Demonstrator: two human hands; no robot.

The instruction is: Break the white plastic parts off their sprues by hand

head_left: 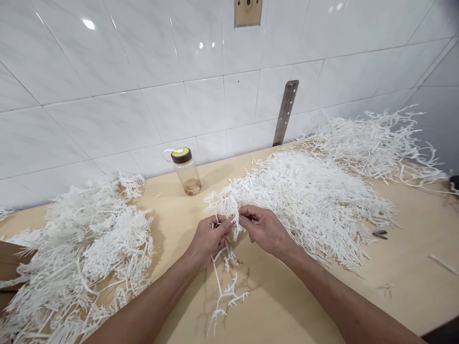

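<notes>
Both hands meet over the middle of the table. My left hand [211, 236] pinches a white branching plastic sprig [224, 296], whose bare stem and forked twigs hang down below the fingers. At the sprig's upper part, my right hand [263, 229] has thumb and forefinger closed on a small white frond [234, 220]. Just behind the hands spreads a large pile of fine white plastic fronds [308, 196]. The fingers hide the exact spot where the pieces meet.
A second heap of white branches [96, 243] covers the left side; thicker stems [380, 143] lie at the back right. A clear bottle [188, 177] with a yellow-topped lid stands near the tiled wall. A metal strip [286, 112] leans there. Small dark snips [380, 234] lie right.
</notes>
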